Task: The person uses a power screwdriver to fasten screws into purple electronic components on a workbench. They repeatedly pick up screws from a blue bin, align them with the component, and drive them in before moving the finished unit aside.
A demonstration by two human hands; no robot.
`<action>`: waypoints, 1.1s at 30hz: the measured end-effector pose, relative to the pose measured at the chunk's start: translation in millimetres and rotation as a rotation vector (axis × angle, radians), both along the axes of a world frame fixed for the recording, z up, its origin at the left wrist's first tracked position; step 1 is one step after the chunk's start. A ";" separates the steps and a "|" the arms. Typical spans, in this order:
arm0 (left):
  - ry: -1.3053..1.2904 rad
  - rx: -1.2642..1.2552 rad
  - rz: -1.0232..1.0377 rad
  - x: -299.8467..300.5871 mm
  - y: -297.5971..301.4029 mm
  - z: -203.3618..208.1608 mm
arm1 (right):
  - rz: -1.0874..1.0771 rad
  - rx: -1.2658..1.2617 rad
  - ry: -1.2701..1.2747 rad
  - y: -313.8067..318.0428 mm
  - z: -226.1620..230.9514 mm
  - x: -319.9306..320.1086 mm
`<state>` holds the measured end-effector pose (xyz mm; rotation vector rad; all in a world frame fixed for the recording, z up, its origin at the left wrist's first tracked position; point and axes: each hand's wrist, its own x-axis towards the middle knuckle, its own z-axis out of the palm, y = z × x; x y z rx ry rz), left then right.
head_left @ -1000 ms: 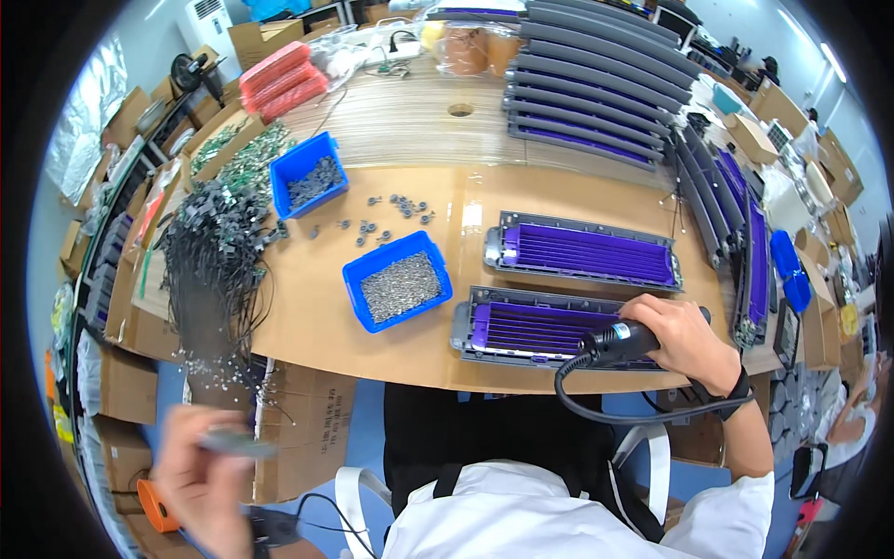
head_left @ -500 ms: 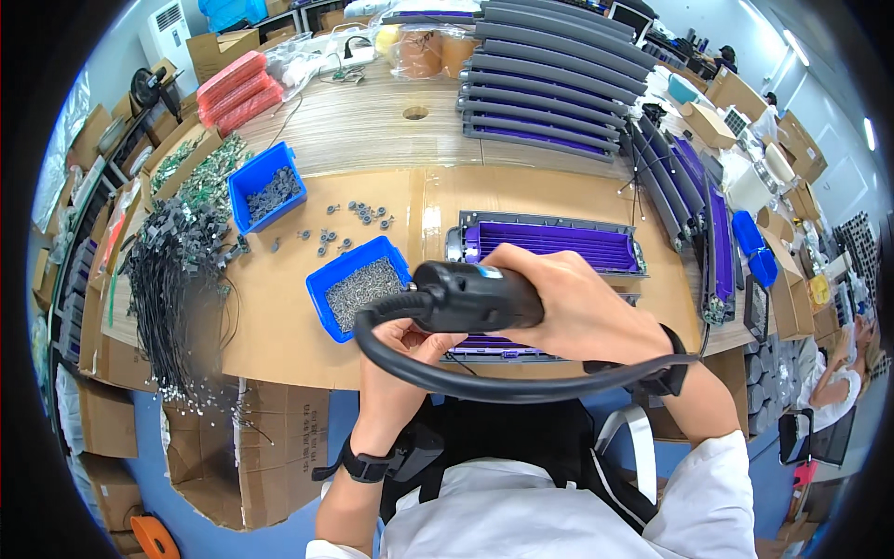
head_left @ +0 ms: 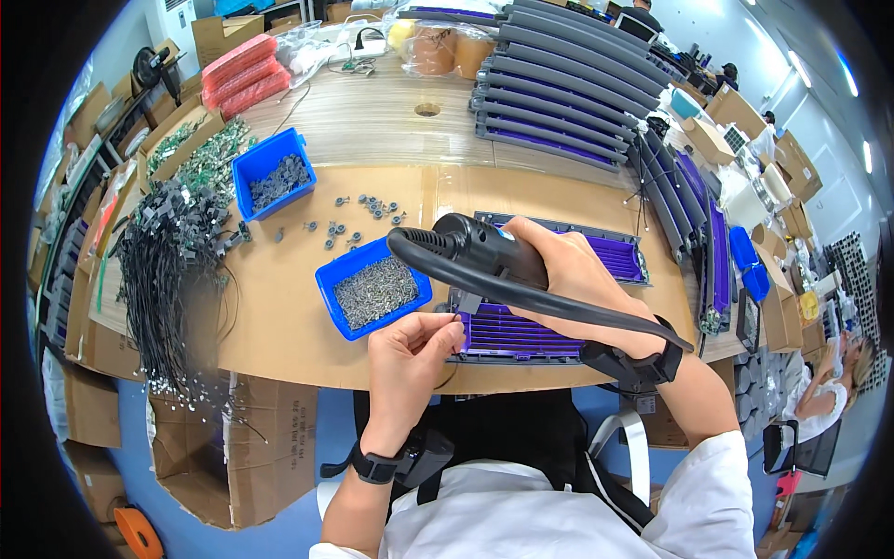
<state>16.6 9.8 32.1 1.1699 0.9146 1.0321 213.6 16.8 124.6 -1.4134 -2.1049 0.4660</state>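
My right hand (head_left: 582, 284) is wrapped round a black electric screwdriver (head_left: 498, 250), whose thick cord curves back over my wrist. Below the tool, a grey end piece (head_left: 468, 303) sits at the left end of a purple slatted panel (head_left: 521, 334). At that same end, my left hand (head_left: 410, 354) is closed in a pinch; what lies between its fingertips is too small to make out. A thin dark wire (head_left: 449, 378) shows just below these fingers. Beyond the tool lies a second purple panel (head_left: 616, 257) with a grey frame, partly hidden by my right hand.
Left of the panels stands a blue bin (head_left: 345, 326) of small screws. Behind it are loose grey round parts (head_left: 377, 205) and another blue bin (head_left: 244, 191). Black cables (head_left: 168, 270) hang off the left edge. Grey-purple panels (head_left: 559, 84) are stacked at the back right.
The screwdriver has swung up and its cord lies higher, uncovering more of the near panel. My left hand's pinch now shows beside the panel's left end. The whole view has shifted slightly.
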 end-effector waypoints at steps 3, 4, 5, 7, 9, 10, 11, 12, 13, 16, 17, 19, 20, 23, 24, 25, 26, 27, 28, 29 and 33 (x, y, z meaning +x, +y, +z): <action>0.034 -0.038 -0.021 -0.6 2.2 0.1 | -0.008 -0.004 -0.023 4.3 -5.5 0.5; 0.072 -0.033 -0.037 -0.5 3.2 0.3 | -0.012 -0.013 -0.028 5.5 -6.9 0.7; 0.114 -0.029 -0.050 -1.1 3.7 0.1 | -0.019 -0.034 -0.044 7.9 -8.3 -0.4; 0.159 0.073 -0.026 -1.5 5.5 -10.5 | -0.032 -0.076 -0.075 13.9 -11.3 -3.7; 0.229 0.179 -0.009 -0.3 5.2 -11.9 | -0.010 -0.053 -0.126 19.4 -18.5 -2.8; 0.278 0.234 0.001 0.0 3.3 -7.0 | 0.002 -0.041 -0.151 21.7 -21.9 -2.4; 0.330 0.288 0.016 -0.5 1.2 -3.5 | 0.037 -0.041 -0.164 23.2 -23.3 -4.0; 0.304 0.263 0.018 0.5 -0.5 -4.9 | 0.049 -0.048 -0.184 24.4 -24.8 -5.4; 0.278 0.237 0.021 2.1 -2.2 -9.6 | 0.062 -0.055 -0.203 25.5 -26.2 -6.7; 0.310 0.322 0.017 3.4 -2.2 -27.5 | 0.080 -0.046 -0.267 26.9 -33.7 -7.9; 0.342 0.353 0.021 3.3 -5.2 -28.3 | 0.078 -0.055 -0.282 27.9 -37.0 -7.0; 0.353 0.354 -0.007 2.0 -7.7 -23.0 | 0.084 -0.076 -0.283 26.6 -44.3 -4.4; 0.354 0.329 -0.026 -0.8 -9.7 -19.8 | 0.091 -0.102 -0.286 24.3 -44.7 -5.9; 0.359 0.249 -0.088 -8.4 -17.8 -11.9 | 0.102 -0.182 -0.284 16.0 -37.3 -9.2; 0.360 0.233 -0.076 -9.2 -19.9 -13.1 | 0.116 -0.194 -0.292 15.2 -37.4 -9.1; 0.361 0.217 -0.064 -9.5 -22.0 -14.4 | 0.129 -0.207 -0.301 14.8 -38.1 -8.9; 0.361 0.201 -0.053 -9.2 -23.5 -15.7 | 0.142 -0.220 -0.310 14.5 -39.2 -8.5; 0.335 0.231 -0.013 -8.0 -23.4 -17.5 | 0.156 -0.199 -0.298 14.6 -41.1 -7.9; 0.306 0.264 0.024 -5.4 -22.1 -17.8 | 0.166 -0.175 -0.288 13.8 -40.4 -7.0; 0.278 0.297 0.066 -3.3 -19.6 -20.1 | 0.181 -0.150 -0.279 14.4 -40.6 -6.7; 0.222 0.372 0.070 4.1 -8.0 -37.9 | 0.163 -0.212 -0.275 14.7 -38.5 -7.6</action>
